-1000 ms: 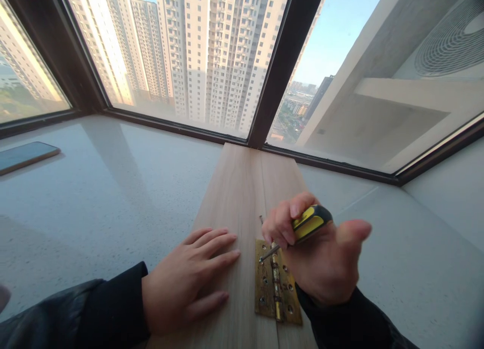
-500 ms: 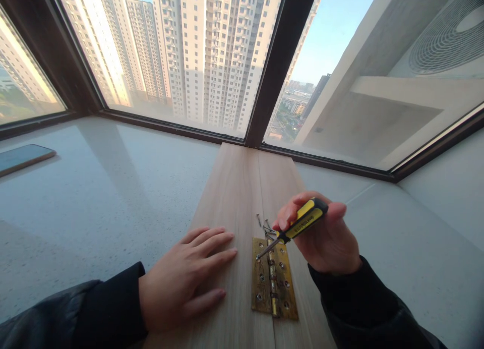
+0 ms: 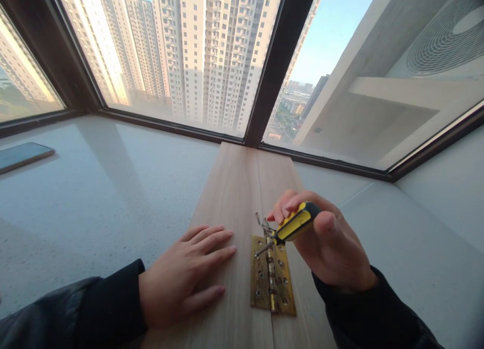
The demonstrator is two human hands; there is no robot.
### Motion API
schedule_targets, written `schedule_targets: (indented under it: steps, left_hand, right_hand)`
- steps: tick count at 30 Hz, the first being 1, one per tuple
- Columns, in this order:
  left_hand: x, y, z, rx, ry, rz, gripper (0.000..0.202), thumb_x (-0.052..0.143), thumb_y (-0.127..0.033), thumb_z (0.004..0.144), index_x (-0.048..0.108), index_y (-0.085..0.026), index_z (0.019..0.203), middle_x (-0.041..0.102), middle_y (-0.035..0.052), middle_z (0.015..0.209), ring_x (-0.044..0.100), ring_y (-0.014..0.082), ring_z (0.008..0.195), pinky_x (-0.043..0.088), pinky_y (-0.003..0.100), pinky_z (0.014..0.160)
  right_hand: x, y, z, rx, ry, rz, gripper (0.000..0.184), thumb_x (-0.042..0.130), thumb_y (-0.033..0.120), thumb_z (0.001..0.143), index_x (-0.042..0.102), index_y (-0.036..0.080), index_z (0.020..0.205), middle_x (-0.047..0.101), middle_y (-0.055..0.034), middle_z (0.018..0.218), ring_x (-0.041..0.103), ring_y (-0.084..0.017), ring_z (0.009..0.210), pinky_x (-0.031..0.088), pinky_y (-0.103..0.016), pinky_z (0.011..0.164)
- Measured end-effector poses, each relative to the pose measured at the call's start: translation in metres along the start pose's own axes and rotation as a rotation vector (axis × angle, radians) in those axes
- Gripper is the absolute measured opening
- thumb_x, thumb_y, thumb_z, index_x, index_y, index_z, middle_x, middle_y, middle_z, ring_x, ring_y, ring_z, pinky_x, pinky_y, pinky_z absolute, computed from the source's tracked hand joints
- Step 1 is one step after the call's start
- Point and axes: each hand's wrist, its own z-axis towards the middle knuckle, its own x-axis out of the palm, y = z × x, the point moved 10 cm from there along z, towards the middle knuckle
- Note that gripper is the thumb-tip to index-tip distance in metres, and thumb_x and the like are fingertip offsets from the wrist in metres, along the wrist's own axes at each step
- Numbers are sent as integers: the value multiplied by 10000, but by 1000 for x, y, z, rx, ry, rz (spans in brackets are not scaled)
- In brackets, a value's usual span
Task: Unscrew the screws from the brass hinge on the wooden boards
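Note:
My right hand (image 3: pixel 333 243) holds a yellow and black screwdriver (image 3: pixel 297 223) between thumb and fingers, its handle tilted up to the right. The screwdriver's tip meets a screw at the upper left hole of a worn brass hinge (image 3: pixel 260 301). That hinge lies unfolded across the seam between two pale wooden boards (image 3: pixel 238 187), with screw heads visible in several holes. Just beyond its far edge are several loose screws (image 3: pixel 257 218), partly behind the screwdriver and fingers. My left hand (image 3: pixel 185 276) rests flat on the left board, fingers spread, a little left of the hinge.
The boards lie on a white speckled sill (image 3: pixel 162 182) and reach the dark window frame (image 3: pixel 181 132). A phone (image 3: pixel 24 156) lies on the sill at far left. Tall buildings and an outdoor fan unit show through the glass.
My right hand has turned around the screwdriver handle, its fingers shifting left and its thumb lower. The tip stays on the same screw. My left hand keeps its place.

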Motion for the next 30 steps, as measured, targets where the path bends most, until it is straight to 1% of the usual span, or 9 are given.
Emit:
schedule_targets:
  steps: [2,4,7,11,16,20,23,26,30]
  left_hand:
    - [0,0,0,3,-5,0,512,538,-410,843,477,-262,1329,420,30,1440,363,262,1322,295,450,1111]
    - [-1,-1,0,8,-9,-2,508,531,-407,848,478,-256,1330,424,39,1437,369,268,1317,301,452,1106]
    - [-1,-2,0,23,-11,-3,503,529,-400,849,484,-241,1324,427,52,1434,369,266,1317,307,449,1103]
    - [-1,-1,-1,24,-25,-3,504,525,-396,858,464,-268,1343,424,46,1437,372,275,1316,309,465,1096]
    - [0,-1,-1,28,-20,-3,497,526,-398,856,474,-251,1328,422,52,1438,363,272,1321,306,459,1100]
    - [0,-1,-1,23,-12,10,505,529,-405,856,466,-251,1333,417,50,1442,358,267,1326,300,459,1105]
    - [0,-1,-1,23,-7,19,497,528,-398,858,472,-247,1329,420,53,1439,361,262,1324,305,456,1101]
    - [-1,-2,-1,31,-16,8,502,531,-402,856,472,-251,1332,425,55,1435,366,265,1320,313,457,1096]
    - [-1,-2,-1,32,-23,-9,524,536,-399,854,447,-266,1353,425,49,1435,366,265,1320,309,463,1098]
  right_hand:
    - [-2,-3,3,2,-13,29,279,662,458,878,688,193,960,612,-41,828,586,-159,783,476,-308,821]
    - [1,-8,6,1,-14,97,300,591,532,903,683,248,940,574,17,655,533,-116,556,512,-279,668]
    - [12,-16,9,21,0,182,428,408,623,949,629,276,832,309,84,427,224,-81,327,327,-189,382]
    - [14,-10,6,1,-25,116,520,423,730,869,570,235,810,329,55,508,269,-103,406,309,-231,440]
    - [-2,4,-1,-70,-86,-12,346,647,536,851,627,193,812,506,-16,809,511,-149,696,448,-298,676]
    - [-5,1,2,-81,-107,-28,307,644,502,875,677,199,912,582,-35,779,569,-174,725,479,-310,700]
    - [6,-9,9,-85,-88,74,337,554,592,896,632,264,893,511,34,612,456,-114,474,449,-252,501]
    - [21,-17,13,-71,-61,135,438,390,633,948,563,253,814,345,75,480,211,-78,358,284,-191,388]
    - [21,-10,8,-110,-74,101,406,518,643,883,547,239,861,410,48,594,328,-99,457,339,-238,485]
